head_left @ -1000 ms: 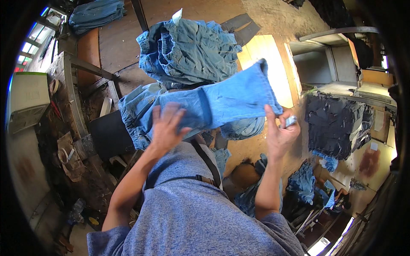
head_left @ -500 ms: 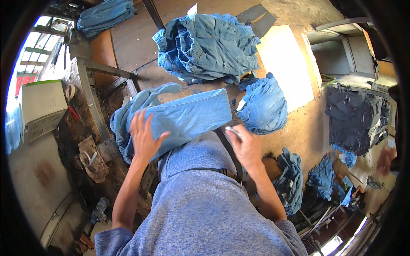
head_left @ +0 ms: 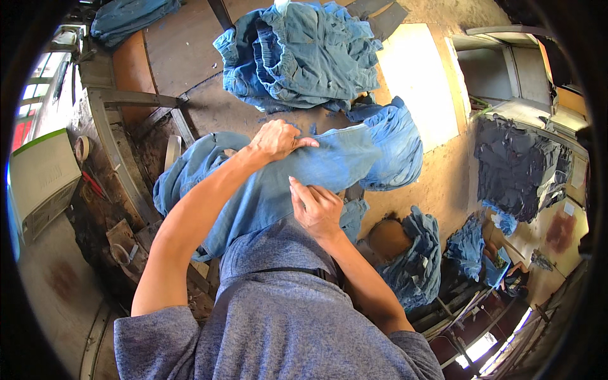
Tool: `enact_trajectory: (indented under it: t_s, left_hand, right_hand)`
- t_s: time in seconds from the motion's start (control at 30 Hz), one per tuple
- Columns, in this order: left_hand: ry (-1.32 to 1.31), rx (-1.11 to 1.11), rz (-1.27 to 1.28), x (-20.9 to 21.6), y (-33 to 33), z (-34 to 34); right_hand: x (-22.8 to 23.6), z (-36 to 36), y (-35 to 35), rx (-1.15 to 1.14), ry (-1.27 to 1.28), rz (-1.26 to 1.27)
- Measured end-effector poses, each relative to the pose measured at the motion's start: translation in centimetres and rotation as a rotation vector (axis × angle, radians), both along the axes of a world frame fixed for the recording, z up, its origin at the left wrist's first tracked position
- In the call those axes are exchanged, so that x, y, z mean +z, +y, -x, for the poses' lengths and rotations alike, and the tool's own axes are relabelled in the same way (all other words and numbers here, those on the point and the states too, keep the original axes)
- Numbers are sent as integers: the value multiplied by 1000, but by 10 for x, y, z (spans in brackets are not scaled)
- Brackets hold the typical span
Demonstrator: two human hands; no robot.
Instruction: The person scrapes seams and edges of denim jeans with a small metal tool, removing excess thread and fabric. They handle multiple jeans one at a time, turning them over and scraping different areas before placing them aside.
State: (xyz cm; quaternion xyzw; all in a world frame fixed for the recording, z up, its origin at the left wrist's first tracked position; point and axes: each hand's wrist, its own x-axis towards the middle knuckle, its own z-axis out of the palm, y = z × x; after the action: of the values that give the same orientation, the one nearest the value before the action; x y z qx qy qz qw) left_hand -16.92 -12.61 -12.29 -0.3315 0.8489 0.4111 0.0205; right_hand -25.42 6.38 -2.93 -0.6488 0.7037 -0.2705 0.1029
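Observation:
A light-blue denim garment (head_left: pixel 253 190) lies across my lap, its legs stretching to the right and bunching up at the left. My left hand (head_left: pixel 278 140) grips its far edge, fingers curled over the cloth and thumb pointing right. Just nearer, my right hand (head_left: pixel 320 212) rests over the denim with its fingers curled in. Whatever this hand holds is hidden from view now. A rounded heap of blue denim (head_left: pixel 396 149) touches the right end of the garment.
Ahead stands a large stack of denim with elastic waists (head_left: pixel 310 57). A metal frame (head_left: pixel 114 139) and a pale machine housing (head_left: pixel 47 177) are at my left. Dark cloth pieces (head_left: pixel 516 168) are piled at the right, and more denim bundles (head_left: pixel 415 256) lie near my right elbow.
My left hand has moved right and away, from lying spread on the denim to gripping its far edge. My right hand, earlier holding a small shiny object, has come left over the cloth.

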Motion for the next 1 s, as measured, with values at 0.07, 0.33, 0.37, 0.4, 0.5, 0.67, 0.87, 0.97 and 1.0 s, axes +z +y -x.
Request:
enact_trajectory:
  t_s: [0.07, 0.33, 0.37, 0.4, 0.5, 0.67, 0.87, 0.97, 1.0]
  left_hand:
    - [40, -24, -26, -4, -7, 2]
    - [196, 176, -279, -13, -11, 1]
    - [200, 177, -280, -12, -11, 1]
    - [205, 180, -282, -11, -12, 0]
    - [139, 203, -347, -7, -12, 1]
    - [139, 222, -370, -2, -13, 1]
    - [107, 231, -402, 0, -14, 2]
    - [78, 244, -455, 2, -15, 3]
    - [80, 243, -460, 2, -15, 2]
  right_hand:
    - [-13, -3, -12, -28, -4, 24]
    - [-35, -10, -46, -42, 65, -99]
    - [-35, -11, -47, -40, 92, -117]
    - [-34, -11, -45, -36, 109, -144]
    - [-22, -9, -25, -23, 146, -192]
    - [2, -7, 13, -73, 55, -285]
    - [-21, -14, -11, -132, -44, -60]
    - [-25, -16, -17, -105, 44, -61]
    - [-25, -16, -19, -104, 59, -82]
